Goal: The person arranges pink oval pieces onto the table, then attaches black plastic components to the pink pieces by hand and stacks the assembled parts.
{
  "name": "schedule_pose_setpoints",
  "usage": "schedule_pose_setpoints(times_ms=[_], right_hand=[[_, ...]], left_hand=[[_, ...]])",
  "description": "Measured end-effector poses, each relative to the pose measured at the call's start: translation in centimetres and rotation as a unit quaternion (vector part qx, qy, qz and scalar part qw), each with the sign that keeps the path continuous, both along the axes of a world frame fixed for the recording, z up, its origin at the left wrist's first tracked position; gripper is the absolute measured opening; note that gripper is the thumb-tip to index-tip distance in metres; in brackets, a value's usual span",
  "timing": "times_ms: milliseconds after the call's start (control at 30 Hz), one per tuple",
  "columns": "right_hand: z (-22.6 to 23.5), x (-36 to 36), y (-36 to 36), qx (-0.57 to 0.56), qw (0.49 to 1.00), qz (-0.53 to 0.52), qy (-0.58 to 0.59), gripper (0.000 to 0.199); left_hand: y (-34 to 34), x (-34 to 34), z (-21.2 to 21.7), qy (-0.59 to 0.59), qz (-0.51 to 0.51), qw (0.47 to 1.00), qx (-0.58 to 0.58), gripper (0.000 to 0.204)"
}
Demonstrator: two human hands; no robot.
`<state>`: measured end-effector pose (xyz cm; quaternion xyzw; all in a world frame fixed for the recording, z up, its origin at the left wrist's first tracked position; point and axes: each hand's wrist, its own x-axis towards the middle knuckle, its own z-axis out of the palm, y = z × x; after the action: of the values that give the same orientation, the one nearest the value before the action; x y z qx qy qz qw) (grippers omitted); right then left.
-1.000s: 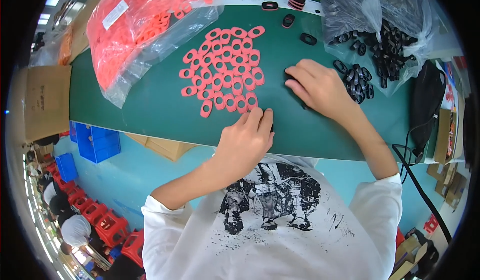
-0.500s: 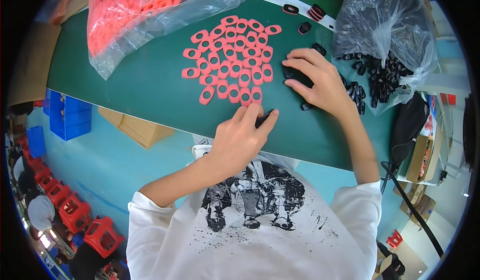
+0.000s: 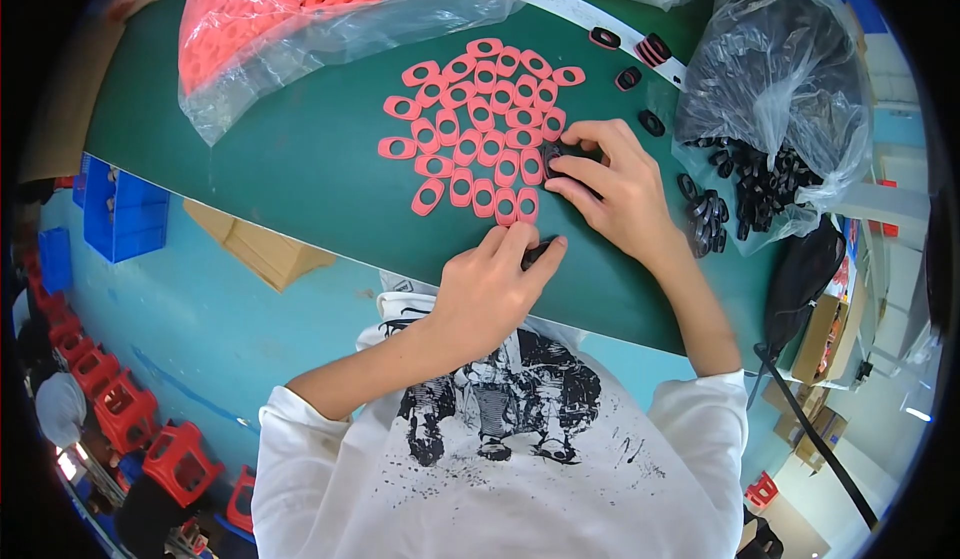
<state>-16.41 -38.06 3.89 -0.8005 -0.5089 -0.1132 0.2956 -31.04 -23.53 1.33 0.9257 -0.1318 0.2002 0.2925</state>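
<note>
Many flat pink oval rings (image 3: 466,147) lie spread in a cluster on the green tabletop (image 3: 300,179). At the cluster's near edge, my left hand (image 3: 487,284) is closed around a small black piece (image 3: 536,254), its fingertips by the lowest rings. My right hand (image 3: 622,189) pinches a black oval piece (image 3: 553,157) at the right edge of the cluster, touching or very near the rings there. The fingers partly cover both black pieces. Loose black oval pieces (image 3: 708,217) lie in a small pile right of my right hand, and a single one (image 3: 651,122) lies beyond it.
A clear bag of pink rings (image 3: 255,34) lies at the back left. A clear bag (image 3: 775,69) spills black pieces at the right. Several black-and-pink assembled pieces (image 3: 653,50) sit near a white strip (image 3: 560,9). Blue bins (image 3: 125,214) and red stools (image 3: 183,462) stand beyond the table's left side.
My right hand has moved left from the black pieces to the edge of the pink rings, holding a black piece. My left hand stays near the lowest rings. The view has shifted slightly.
</note>
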Motion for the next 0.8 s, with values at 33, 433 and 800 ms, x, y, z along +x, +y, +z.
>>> schedule_pose_setpoints(times_ms=[33, 433, 800], right_hand=[[0.2, -0.2, 0.0, -0.014, 1.0, -0.007, 0.012, 0.025], [0.4, -0.8, 0.0, -0.069, 0.997, -0.001, -0.026, 0.02], [0.3, 1.7, -4.6, -0.03, 0.989, -0.142, 0.024, 0.018]], left_hand=[[0.0, 0.0, 0.0, 0.0, 0.002, 1.0, -0.002, 0.047], [-0.2, 0.3, 0.3, -0.013, -0.009, 0.999, -0.03, 0.045], [-1.5, 0.8, 0.2, 0.021, -0.053, 0.997, -0.047, 0.04]])
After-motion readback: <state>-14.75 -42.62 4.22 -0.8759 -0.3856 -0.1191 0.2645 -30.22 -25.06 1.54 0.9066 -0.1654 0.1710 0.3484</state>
